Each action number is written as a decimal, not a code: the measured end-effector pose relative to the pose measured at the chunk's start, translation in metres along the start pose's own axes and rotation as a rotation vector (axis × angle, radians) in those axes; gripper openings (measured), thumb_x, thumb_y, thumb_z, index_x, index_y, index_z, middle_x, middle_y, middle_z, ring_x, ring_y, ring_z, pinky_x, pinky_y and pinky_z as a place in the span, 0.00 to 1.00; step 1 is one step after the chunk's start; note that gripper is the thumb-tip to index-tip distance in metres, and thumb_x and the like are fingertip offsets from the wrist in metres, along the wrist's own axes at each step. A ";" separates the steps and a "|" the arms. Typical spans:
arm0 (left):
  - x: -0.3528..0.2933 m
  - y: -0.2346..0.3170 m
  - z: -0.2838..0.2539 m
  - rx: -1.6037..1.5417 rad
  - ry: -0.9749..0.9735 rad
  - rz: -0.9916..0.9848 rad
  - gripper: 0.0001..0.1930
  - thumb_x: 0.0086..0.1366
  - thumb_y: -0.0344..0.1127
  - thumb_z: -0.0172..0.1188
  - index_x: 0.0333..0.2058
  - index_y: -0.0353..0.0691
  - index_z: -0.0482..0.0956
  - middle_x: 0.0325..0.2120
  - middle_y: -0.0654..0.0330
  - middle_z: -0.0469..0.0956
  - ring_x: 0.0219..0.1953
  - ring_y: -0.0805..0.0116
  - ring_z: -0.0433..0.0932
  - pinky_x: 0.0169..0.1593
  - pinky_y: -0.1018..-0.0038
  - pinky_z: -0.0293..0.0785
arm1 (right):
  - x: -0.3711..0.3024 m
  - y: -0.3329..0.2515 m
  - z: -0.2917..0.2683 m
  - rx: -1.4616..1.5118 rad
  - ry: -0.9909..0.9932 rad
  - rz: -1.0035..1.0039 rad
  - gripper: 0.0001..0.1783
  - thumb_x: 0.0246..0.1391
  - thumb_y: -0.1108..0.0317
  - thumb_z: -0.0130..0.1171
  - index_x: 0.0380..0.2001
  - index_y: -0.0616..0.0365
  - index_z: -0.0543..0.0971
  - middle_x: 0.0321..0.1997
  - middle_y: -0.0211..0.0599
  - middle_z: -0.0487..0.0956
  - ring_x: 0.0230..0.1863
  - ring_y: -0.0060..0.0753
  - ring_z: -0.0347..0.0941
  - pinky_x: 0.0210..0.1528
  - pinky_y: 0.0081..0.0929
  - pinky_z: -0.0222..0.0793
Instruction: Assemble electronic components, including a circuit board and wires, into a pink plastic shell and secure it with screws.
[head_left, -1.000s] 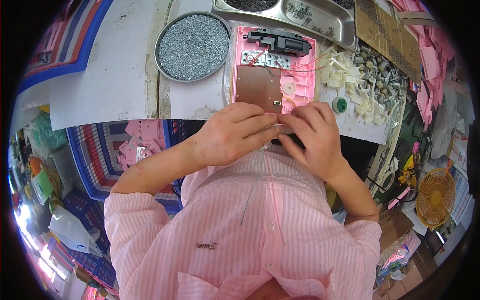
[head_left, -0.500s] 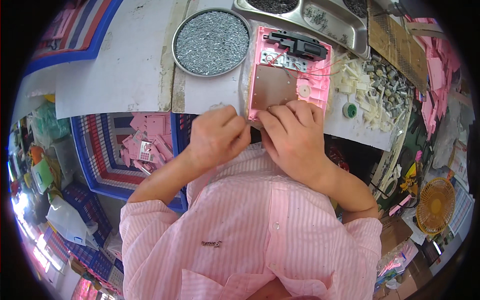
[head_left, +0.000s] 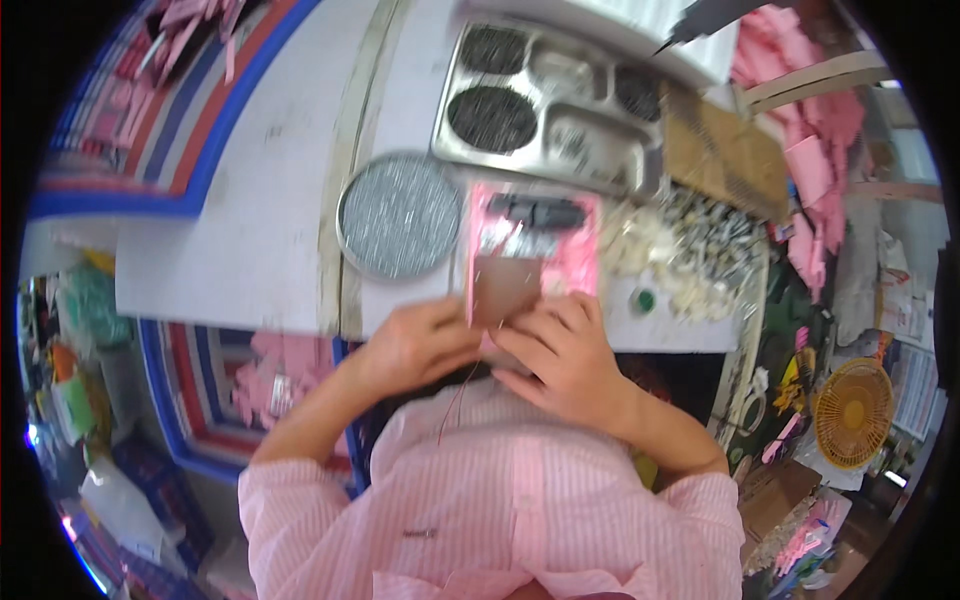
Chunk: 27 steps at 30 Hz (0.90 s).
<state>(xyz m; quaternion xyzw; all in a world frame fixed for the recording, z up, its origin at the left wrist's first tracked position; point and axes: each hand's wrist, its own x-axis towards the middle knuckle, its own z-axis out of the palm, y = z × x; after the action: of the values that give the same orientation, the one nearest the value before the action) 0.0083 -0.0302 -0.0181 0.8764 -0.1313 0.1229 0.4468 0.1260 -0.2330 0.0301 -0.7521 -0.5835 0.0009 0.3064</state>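
Observation:
A pink plastic housing (head_left: 587,262) lies at the near edge of the white table. Inside it are a long black part (head_left: 540,211) at the far end and a flat brown plate (head_left: 508,285). My right hand (head_left: 568,360) curls over the housing's near right edge, fingertips by the plate. At the near left corner, my left hand (head_left: 418,345) is closed, its fingertips pressed together; what they hold is blurred. Thin red wires (head_left: 458,402) hang below the hands against the striped pink shirt.
A round metal dish (head_left: 400,215) of small silvery pieces stands left of the housing. Beyond is a compartmented steel tray (head_left: 515,158) with dark small parts. White and metal pieces (head_left: 690,250) and a green roll (head_left: 642,300) lie right. A blue-rimmed basket (head_left: 165,400) holds pink parts. A dark pointed tool (head_left: 690,30) hangs above.
The view has shifted, so the table sits lower and more of the steel tray shows. Red wires now hang below the hands. Both hands stay at the housing's near edge.

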 end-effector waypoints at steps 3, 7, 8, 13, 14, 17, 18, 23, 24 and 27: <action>0.001 -0.004 -0.001 0.017 0.006 0.061 0.10 0.54 0.34 0.73 0.34 0.42 0.82 0.22 0.60 0.71 0.23 0.61 0.73 0.25 0.66 0.68 | 0.010 0.057 -0.059 0.100 -0.004 0.017 0.12 0.42 0.66 0.72 0.33 0.52 0.83 0.32 0.33 0.79 0.37 0.39 0.73 0.46 0.37 0.67; 0.009 -0.010 -0.005 -0.021 -0.063 0.094 0.11 0.55 0.35 0.72 0.35 0.42 0.82 0.23 0.60 0.71 0.23 0.60 0.74 0.25 0.65 0.70 | 0.055 0.191 -0.137 0.111 0.294 0.443 0.09 0.54 0.69 0.65 0.34 0.66 0.83 0.31 0.32 0.82 0.33 0.21 0.76 0.40 0.23 0.72; 0.010 -0.009 -0.005 -0.034 -0.061 0.082 0.11 0.55 0.35 0.72 0.36 0.42 0.82 0.23 0.60 0.71 0.23 0.60 0.74 0.25 0.65 0.71 | 0.086 0.216 -0.153 0.025 0.309 0.566 0.11 0.56 0.68 0.63 0.35 0.67 0.82 0.30 0.31 0.83 0.33 0.19 0.75 0.39 0.22 0.71; 0.018 -0.005 -0.015 -0.055 -0.162 0.076 0.12 0.55 0.35 0.71 0.38 0.43 0.81 0.23 0.60 0.71 0.24 0.61 0.75 0.26 0.66 0.72 | 0.192 0.393 -0.210 -0.657 0.485 0.124 0.15 0.53 0.60 0.63 0.40 0.59 0.81 0.30 0.38 0.82 0.34 0.37 0.78 0.39 0.36 0.73; 0.023 -0.011 -0.015 -0.097 -0.185 0.109 0.12 0.56 0.35 0.71 0.38 0.43 0.81 0.23 0.60 0.71 0.24 0.61 0.75 0.26 0.66 0.72 | 0.186 0.463 -0.233 -0.510 0.552 0.098 0.15 0.54 0.60 0.62 0.42 0.56 0.80 0.32 0.35 0.82 0.35 0.39 0.78 0.40 0.38 0.74; 0.019 -0.017 -0.015 -0.130 -0.205 0.076 0.11 0.56 0.34 0.70 0.38 0.43 0.81 0.23 0.61 0.71 0.25 0.62 0.75 0.26 0.67 0.72 | 0.241 0.481 -0.220 -0.084 0.515 0.049 0.14 0.53 0.69 0.61 0.44 0.54 0.82 0.43 0.40 0.81 0.46 0.46 0.76 0.49 0.41 0.72; 0.010 -0.014 -0.017 -0.115 -0.247 0.010 0.11 0.57 0.33 0.67 0.39 0.42 0.79 0.30 0.58 0.74 0.29 0.59 0.77 0.29 0.65 0.75 | 0.263 0.444 -0.184 -0.580 0.477 0.034 0.13 0.52 0.69 0.61 0.43 0.52 0.83 0.43 0.38 0.82 0.46 0.46 0.75 0.49 0.40 0.72; 0.014 -0.017 -0.014 -0.178 -0.189 0.031 0.11 0.56 0.31 0.67 0.38 0.41 0.80 0.26 0.60 0.73 0.27 0.62 0.77 0.28 0.67 0.74 | 0.247 0.420 -0.187 -1.105 0.515 0.123 0.13 0.52 0.65 0.63 0.43 0.50 0.84 0.41 0.32 0.82 0.46 0.44 0.74 0.47 0.42 0.73; 0.014 -0.016 -0.014 -0.175 -0.182 0.030 0.10 0.56 0.32 0.67 0.38 0.41 0.80 0.26 0.60 0.73 0.27 0.62 0.76 0.28 0.67 0.74 | 0.247 0.410 -0.186 -1.151 0.499 0.174 0.13 0.52 0.65 0.63 0.42 0.49 0.84 0.41 0.30 0.82 0.46 0.43 0.74 0.47 0.43 0.74; 0.015 -0.016 -0.014 -0.164 -0.181 0.033 0.10 0.56 0.33 0.68 0.37 0.41 0.81 0.25 0.61 0.73 0.26 0.62 0.76 0.27 0.66 0.73 | 0.250 0.408 -0.191 -1.085 0.458 0.192 0.11 0.51 0.65 0.64 0.40 0.49 0.84 0.40 0.30 0.82 0.46 0.43 0.74 0.47 0.42 0.73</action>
<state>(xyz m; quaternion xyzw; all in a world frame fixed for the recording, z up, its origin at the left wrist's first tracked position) 0.0261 -0.0116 -0.0172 0.8421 -0.1953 0.0394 0.5012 0.6320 -0.1553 0.0862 -0.8315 -0.3492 -0.4320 -0.0050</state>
